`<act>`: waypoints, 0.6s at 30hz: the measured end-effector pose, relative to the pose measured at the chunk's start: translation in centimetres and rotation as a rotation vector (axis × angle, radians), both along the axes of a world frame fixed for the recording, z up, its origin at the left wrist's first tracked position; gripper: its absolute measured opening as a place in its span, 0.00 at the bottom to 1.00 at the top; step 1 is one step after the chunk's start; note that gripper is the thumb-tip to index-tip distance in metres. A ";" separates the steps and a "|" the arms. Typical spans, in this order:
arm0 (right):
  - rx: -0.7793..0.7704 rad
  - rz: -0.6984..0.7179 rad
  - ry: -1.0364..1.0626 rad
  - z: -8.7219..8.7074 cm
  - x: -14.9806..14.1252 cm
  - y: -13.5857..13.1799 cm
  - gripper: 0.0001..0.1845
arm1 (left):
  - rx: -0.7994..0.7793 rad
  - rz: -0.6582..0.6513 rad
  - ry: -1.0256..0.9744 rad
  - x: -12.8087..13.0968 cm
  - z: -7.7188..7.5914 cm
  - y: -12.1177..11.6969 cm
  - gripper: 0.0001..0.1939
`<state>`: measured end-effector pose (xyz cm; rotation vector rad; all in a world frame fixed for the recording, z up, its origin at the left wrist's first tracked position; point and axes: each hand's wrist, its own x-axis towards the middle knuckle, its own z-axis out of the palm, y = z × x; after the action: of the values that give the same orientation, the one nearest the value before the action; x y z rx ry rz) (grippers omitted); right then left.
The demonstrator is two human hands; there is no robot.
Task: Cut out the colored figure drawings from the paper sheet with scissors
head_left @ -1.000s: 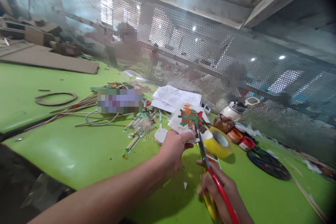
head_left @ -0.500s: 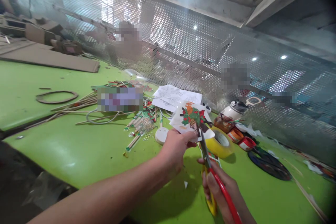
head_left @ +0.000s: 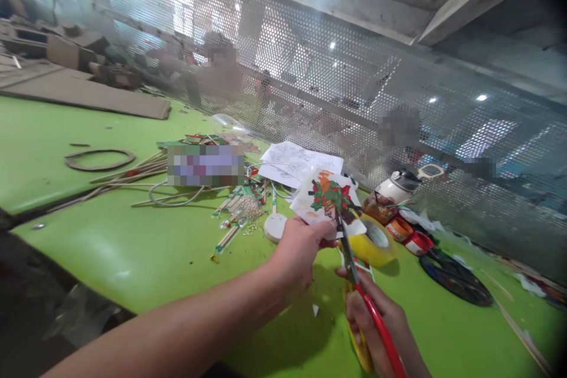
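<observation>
The left forearm (head_left: 186, 316) was seen bare from the lower edge of the view to the wrist. It was shown broadest near that edge and was narrowed evenly toward the left hand (head_left: 301, 248), along a smooth, gently sloping outline. The left hand was likewise uncovered; a rounded thumb (head_left: 325, 228) was shown, and its fingers were mostly hidden. The right hand (head_left: 386, 313) was also bare, as was the short stretch of right wrist (head_left: 413, 359) below it, by which the frame's edge was met. On that hand slim, round-tipped fingers (head_left: 359, 309) were partly seen. Nails and finer marks were too blurred to be made out.
</observation>
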<state>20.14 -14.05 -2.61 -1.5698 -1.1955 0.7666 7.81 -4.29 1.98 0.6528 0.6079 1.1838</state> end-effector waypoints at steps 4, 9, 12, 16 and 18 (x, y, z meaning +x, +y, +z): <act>-0.022 -0.001 -0.004 0.1 0.0 -0.1 0.31 | 0.000 -0.001 -0.011 0.0 0.0 0.1 0.11; -0.008 -0.020 -0.019 -0.2 -0.2 -0.1 0.31 | -0.012 -0.010 -0.018 0.0 0.0 0.0 0.11; -0.018 -0.048 -0.032 -0.6 -0.2 0.0 0.33 | -0.014 -0.011 -0.021 0.0 -0.1 0.0 0.11; -0.015 -0.055 -0.031 -0.8 0.0 0.1 0.35 | -0.007 -0.019 -0.026 0.0 -0.1 0.0 0.10; -0.015 -0.042 -0.016 -0.7 0.1 0.0 0.33 | -0.009 -0.018 -0.027 -0.1 -0.1 0.0 0.11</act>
<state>20.21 -14.03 -3.36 -1.6112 -1.1670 0.7387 7.75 -4.26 1.87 0.6326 0.5832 1.1704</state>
